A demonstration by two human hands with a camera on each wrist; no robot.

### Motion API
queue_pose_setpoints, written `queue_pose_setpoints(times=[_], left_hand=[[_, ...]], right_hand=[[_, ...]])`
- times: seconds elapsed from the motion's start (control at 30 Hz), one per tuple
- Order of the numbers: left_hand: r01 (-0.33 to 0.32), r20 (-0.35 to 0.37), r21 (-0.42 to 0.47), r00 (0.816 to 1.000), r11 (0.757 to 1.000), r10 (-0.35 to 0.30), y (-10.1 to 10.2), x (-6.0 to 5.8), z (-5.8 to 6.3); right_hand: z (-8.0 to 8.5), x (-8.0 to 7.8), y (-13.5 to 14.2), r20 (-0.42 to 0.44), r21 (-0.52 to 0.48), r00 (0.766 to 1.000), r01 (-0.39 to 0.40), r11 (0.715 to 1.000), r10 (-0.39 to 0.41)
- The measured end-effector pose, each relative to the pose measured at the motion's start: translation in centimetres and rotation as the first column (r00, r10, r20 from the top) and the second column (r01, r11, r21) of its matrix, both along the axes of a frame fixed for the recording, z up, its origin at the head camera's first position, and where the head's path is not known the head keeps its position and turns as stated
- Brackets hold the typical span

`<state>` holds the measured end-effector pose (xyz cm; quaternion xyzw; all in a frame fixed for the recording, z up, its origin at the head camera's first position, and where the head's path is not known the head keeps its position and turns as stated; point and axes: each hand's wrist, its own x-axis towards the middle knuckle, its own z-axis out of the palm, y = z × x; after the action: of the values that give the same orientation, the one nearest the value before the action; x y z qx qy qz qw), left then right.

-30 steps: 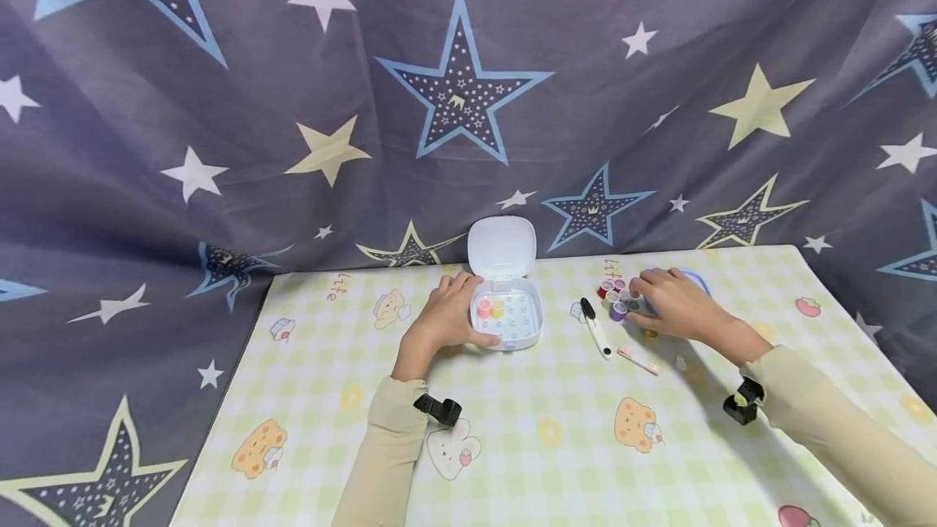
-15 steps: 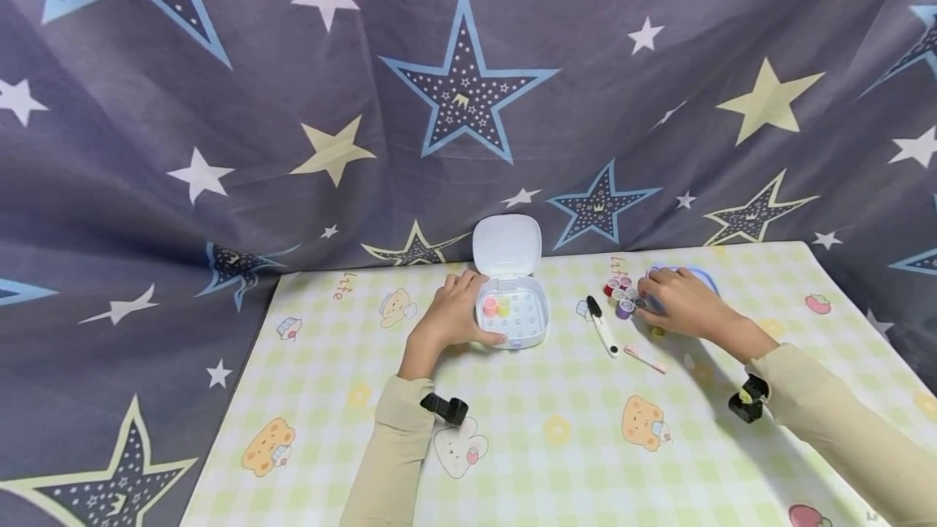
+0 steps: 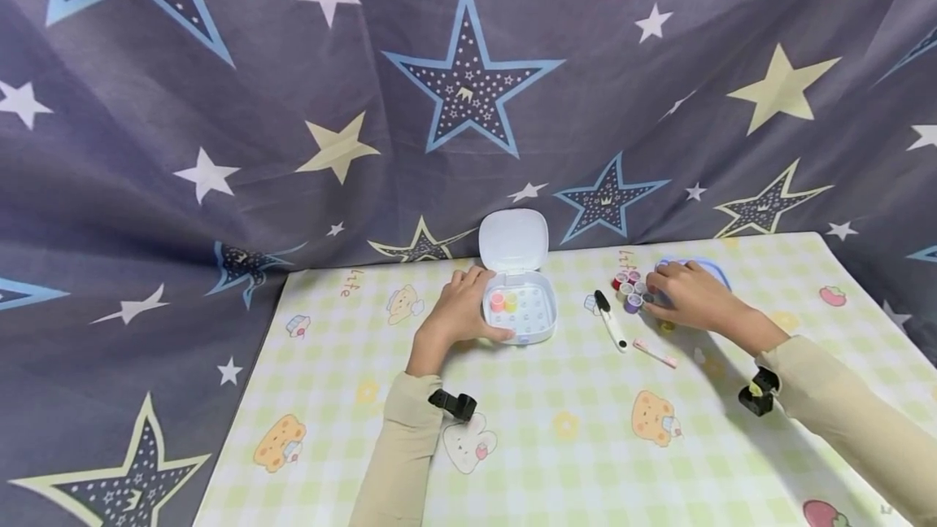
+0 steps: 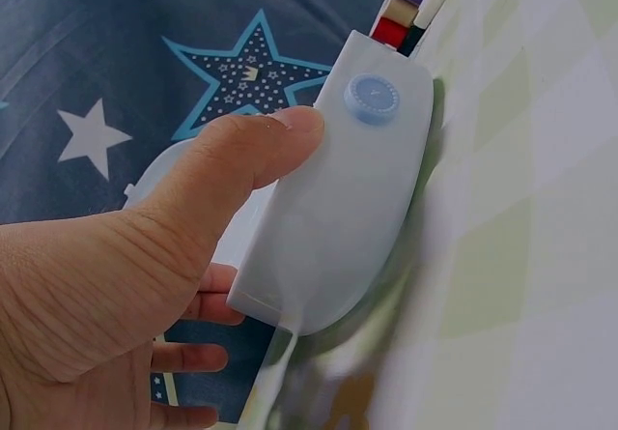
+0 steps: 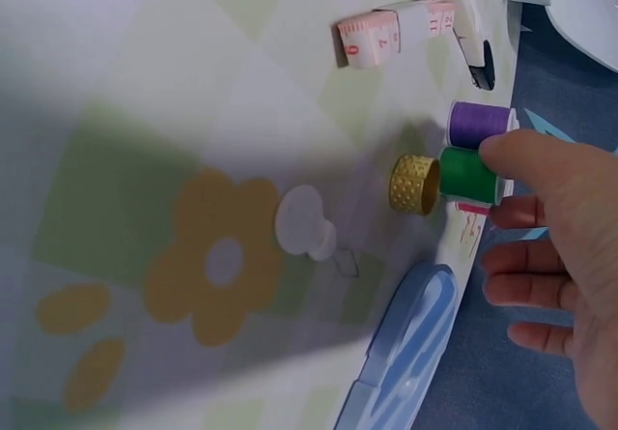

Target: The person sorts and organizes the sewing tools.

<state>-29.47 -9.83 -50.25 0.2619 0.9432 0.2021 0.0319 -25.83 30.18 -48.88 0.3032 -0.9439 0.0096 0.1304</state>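
Note:
My left hand (image 3: 457, 311) grips the left side of a pale plastic box (image 4: 338, 208), thumb at the front near a round blue button, fingers behind. The box's lid (image 3: 514, 241) stands open. Inside, a pink spool (image 3: 498, 302) and a yellow spool (image 3: 511, 302) sit on pegs at the back left. On the right, my right hand (image 3: 691, 295) pinches a green thread spool (image 5: 466, 175) between thumb and index finger. A purple thread spool (image 5: 478, 125) stands against it, and a gold thimble (image 5: 413, 185) is close beside. Several more spools (image 3: 625, 286) cluster to the hand's left.
A black-and-white tool (image 3: 611, 321) lies between the box and the spools. Nearby is a rolled pink tape measure (image 5: 386, 39). A white needle threader (image 5: 302, 220) lies near the thimble, and a blue plastic tray-like piece (image 5: 406, 353) is beyond the right hand.
The head view has shifted slightly, moving everything a little rightward in it. The left hand keeps its hold on the box; the right hand stays at the spools, its fingers slightly repositioned.

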Motion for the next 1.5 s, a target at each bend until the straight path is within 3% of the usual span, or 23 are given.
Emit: queue_pose_setpoints(times=[0.43,0.77,1.23,1.5], left_hand=[[-0.003,0.001,0.016,1.000,1.000,0.003,0.1,0.1,0.2],[-0.009,0.005,0.014,1.000,1.000,0.009,0.4,0.1,-0.1],[-0.009,0.011,0.001,1.000,1.000,0.009,0.3,0.1,-0.3],[-0.020,0.017,0.008,1.000,1.000,0.020,0.2,0.2,0.4]], right_hand=[[0.4,0.2,-0.2,0.032,-0.007,0.999,-0.009,1.000,0.009],[0.4,0.4,-0.1,0.066,0.004,0.997,0.028,1.000,-0.028],[-0.1,0.4,0.0,0.061,-0.014,0.998,0.023,1.000,-0.022],[1.6,0.4,-0.6,0.051,-0.018,0.999,0.010,1.000,-0.010]])
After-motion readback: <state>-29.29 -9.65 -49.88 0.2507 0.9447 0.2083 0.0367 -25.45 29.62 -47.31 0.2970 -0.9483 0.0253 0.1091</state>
